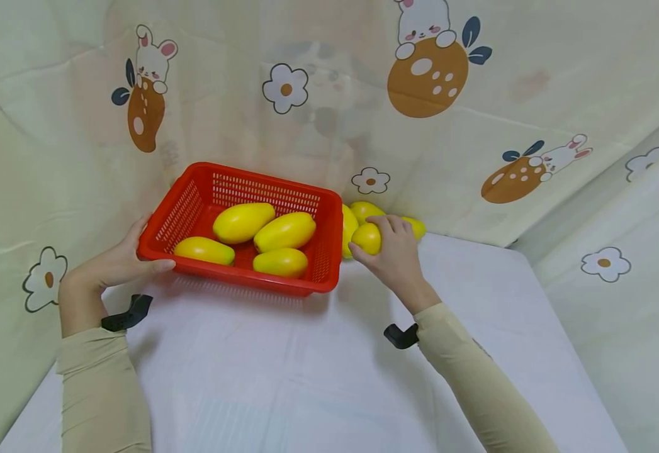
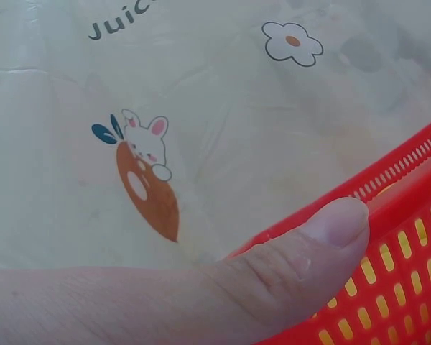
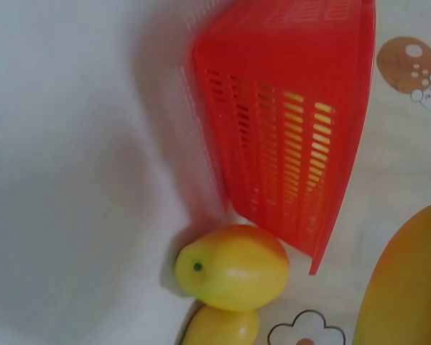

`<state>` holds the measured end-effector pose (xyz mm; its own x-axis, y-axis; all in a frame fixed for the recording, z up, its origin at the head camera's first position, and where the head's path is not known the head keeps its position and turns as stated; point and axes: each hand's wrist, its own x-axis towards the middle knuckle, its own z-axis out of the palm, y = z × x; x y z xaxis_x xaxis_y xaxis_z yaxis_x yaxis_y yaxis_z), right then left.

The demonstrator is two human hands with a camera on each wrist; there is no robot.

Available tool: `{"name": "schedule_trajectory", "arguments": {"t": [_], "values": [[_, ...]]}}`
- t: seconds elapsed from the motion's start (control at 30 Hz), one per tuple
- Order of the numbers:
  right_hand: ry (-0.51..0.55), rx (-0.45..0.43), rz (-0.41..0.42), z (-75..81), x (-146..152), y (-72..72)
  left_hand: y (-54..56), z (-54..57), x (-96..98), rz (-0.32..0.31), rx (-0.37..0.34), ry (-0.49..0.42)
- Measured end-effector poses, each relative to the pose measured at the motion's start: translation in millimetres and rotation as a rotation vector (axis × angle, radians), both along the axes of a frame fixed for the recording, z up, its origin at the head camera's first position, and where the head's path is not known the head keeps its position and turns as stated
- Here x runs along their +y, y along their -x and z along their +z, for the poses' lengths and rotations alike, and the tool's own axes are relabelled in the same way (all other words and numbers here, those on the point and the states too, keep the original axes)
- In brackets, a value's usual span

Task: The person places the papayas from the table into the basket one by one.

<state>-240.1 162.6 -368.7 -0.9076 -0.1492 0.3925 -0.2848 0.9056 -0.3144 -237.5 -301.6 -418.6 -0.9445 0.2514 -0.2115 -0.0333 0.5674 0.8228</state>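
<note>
A red plastic basket [image 1: 238,278] with slotted walls holds several yellow mangoes [image 1: 285,231]. My left hand [image 1: 116,258] grips its left front corner, the thumb lying along the rim in the left wrist view. Just beyond the basket's right side, my right hand [image 1: 394,255] holds another mango [image 1: 367,239] between thumb and fingers. That held mango [image 3: 409,287] shows at the right edge of the right wrist view, above the tabletop. More mangoes [image 1: 349,229] lie on the table beside the basket, partly hidden behind the right hand.
A white cloth [image 1: 284,371] covers the table. Behind and at both sides hangs a cream curtain [image 1: 221,94] printed with rabbits, fruit and flowers; the basket's back stands close to it. Black wrist bands [image 1: 128,313] sit on both forearms.
</note>
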Motion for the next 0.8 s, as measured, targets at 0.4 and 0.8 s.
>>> {"name": "schedule_trajectory", "arguments": {"t": [0.4, 0.8], "values": [[-0.032, -0.02, 0.035, 3.7, -26, 2.2, 0.8, -0.2, -1.4, 0.013, 0.004, -0.043], [-0.062, -0.051, 0.068, 1.9, -48, 5.8, 2.7, -1.8, -1.5, 0.016, 0.022, -0.014]]}}
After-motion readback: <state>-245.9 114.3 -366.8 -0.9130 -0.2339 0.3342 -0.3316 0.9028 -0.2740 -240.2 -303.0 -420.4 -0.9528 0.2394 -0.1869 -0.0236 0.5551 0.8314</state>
